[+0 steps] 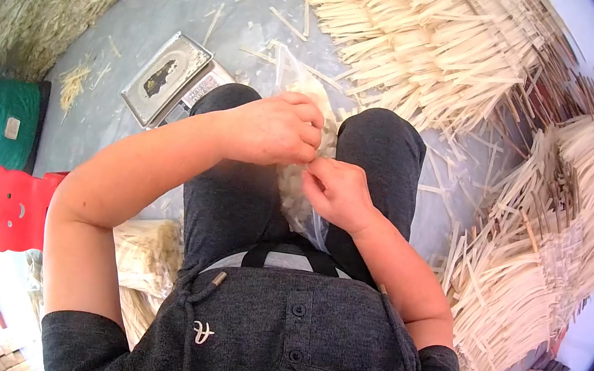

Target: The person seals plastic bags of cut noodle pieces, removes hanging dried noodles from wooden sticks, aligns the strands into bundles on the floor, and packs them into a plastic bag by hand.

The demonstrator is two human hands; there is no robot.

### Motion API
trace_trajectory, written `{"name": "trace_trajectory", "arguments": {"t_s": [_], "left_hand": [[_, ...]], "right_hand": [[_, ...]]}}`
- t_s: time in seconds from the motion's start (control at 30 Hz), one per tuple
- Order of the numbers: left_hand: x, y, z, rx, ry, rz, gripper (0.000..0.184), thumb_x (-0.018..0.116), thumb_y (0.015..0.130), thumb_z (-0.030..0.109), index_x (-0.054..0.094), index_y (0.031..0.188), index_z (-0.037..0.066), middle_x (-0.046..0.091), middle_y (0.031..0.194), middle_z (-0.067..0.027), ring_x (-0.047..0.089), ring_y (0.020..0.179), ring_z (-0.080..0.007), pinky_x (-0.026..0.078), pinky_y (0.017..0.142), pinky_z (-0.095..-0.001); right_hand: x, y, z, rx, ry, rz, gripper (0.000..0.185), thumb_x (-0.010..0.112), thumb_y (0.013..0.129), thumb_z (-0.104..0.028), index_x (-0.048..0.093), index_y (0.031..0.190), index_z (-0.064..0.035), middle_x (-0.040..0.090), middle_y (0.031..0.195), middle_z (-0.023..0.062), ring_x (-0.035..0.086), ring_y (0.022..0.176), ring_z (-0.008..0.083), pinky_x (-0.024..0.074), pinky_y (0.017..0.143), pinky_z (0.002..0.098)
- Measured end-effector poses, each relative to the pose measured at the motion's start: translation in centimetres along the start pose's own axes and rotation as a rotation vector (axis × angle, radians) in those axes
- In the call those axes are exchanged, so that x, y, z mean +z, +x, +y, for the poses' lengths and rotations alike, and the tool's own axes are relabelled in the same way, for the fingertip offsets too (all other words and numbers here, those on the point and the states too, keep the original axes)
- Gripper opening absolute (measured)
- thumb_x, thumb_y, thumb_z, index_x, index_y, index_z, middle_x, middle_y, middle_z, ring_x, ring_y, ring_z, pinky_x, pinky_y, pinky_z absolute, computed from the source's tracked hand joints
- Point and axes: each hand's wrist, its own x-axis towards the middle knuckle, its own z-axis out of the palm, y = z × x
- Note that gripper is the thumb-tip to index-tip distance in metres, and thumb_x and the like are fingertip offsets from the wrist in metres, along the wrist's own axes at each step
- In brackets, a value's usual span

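Note:
Between the person's knees stands a clear plastic bag [296, 193] holding pale pieces, its loose upper part spreading toward the floor ahead. My left hand [274, 129] is closed over the middle of the bag, its fingers curled and pinching the plastic. Just below and to the right, my right hand [340, 193] pinches the bag with thumb and forefinger. The fingertips of both hands nearly meet, and the exact spot they grip is partly hidden by the fingers.
A weighing scale [169, 81] with a stained metal tray lies beyond the left knee. Pale strips [423, 44] are heaped ahead and at the right [527, 278]. A fibrous pile [49, 6], a green bag [6, 122] and a red bear-shaped piece [16, 211] are at the left.

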Motion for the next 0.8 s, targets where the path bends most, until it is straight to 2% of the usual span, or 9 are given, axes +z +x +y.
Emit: {"name": "trace_trajectory", "arguments": {"t_s": [0.03, 0.17, 0.27, 0.37, 0.63, 0.8], "left_hand": [[-0.2, 0.1, -0.2, 0.050, 0.053, -0.056, 0.020, 0.066, 0.071, 0.022, 0.066, 0.090, 0.015, 0.062, 0.095, 0.0030, 0.054, 0.105, -0.0213, 0.041, 0.098, -0.0402], [0.2, -0.2, -0.9, 0.089, 0.063, -0.020, 0.021, 0.063, 0.070, 0.022, 0.066, 0.089, 0.015, 0.061, 0.092, 0.0018, 0.055, 0.102, -0.0208, 0.043, 0.096, -0.0384], [0.3, -0.6, -1.6, 0.154, 0.140, 0.030, 0.016, 0.060, 0.070, 0.021, 0.064, 0.083, 0.013, 0.060, 0.090, 0.0009, 0.054, 0.105, -0.0222, 0.042, 0.096, -0.0364], [0.0, -0.8, -2.4, 0.195, 0.175, 0.082, 0.022, 0.059, 0.071, 0.021, 0.065, 0.090, 0.013, 0.059, 0.091, 0.0007, 0.053, 0.104, -0.0211, 0.042, 0.097, -0.0368], [-0.5, -1.1, -4.0, 0.152, 0.296, 0.021, 0.027, 0.056, 0.076, 0.019, 0.066, 0.100, 0.013, 0.062, 0.100, -0.0006, 0.055, 0.106, -0.0213, 0.042, 0.103, -0.0407], [-1.8, -2.2, -7.4, 0.057, 0.402, -0.001, 0.026, 0.056, 0.077, 0.016, 0.065, 0.101, 0.014, 0.060, 0.100, 0.0007, 0.053, 0.110, -0.0208, 0.040, 0.103, -0.0369]], "right_hand": [[0.0, 0.1, 0.0, 0.010, 0.017, 0.010, 0.013, 0.064, 0.078, -0.010, 0.054, 0.071, -0.0038, 0.056, 0.065, 0.0130, 0.058, 0.058, 0.0324, 0.0467, 0.054, 0.0389], [0.0, 0.2, 0.2, 0.022, 0.044, 0.022, 0.015, 0.063, 0.078, -0.010, 0.053, 0.070, -0.0036, 0.056, 0.063, 0.0132, 0.058, 0.057, 0.0327, 0.0462, 0.053, 0.0388], [0.1, 0.3, 0.6, 0.012, 0.033, 0.018, 0.016, 0.063, 0.079, -0.011, 0.052, 0.069, -0.0036, 0.055, 0.063, 0.0130, 0.058, 0.057, 0.0327, 0.0459, 0.053, 0.0391], [0.0, 0.4, 0.6, 0.026, 0.032, -0.009, 0.015, 0.062, 0.080, -0.015, 0.053, 0.072, -0.0054, 0.058, 0.066, 0.0126, 0.060, 0.060, 0.0337, 0.0484, 0.055, 0.0424], [-0.1, 0.3, 0.9, 0.022, 0.030, -0.003, 0.017, 0.062, 0.081, -0.015, 0.052, 0.071, -0.0056, 0.058, 0.066, 0.0128, 0.060, 0.061, 0.0340, 0.0480, 0.055, 0.0431], [0.0, 0.4, 0.9, 0.015, 0.037, -0.014, 0.016, 0.062, 0.081, -0.015, 0.053, 0.071, -0.0055, 0.058, 0.067, 0.0132, 0.060, 0.061, 0.0341, 0.0483, 0.055, 0.0429]]}}
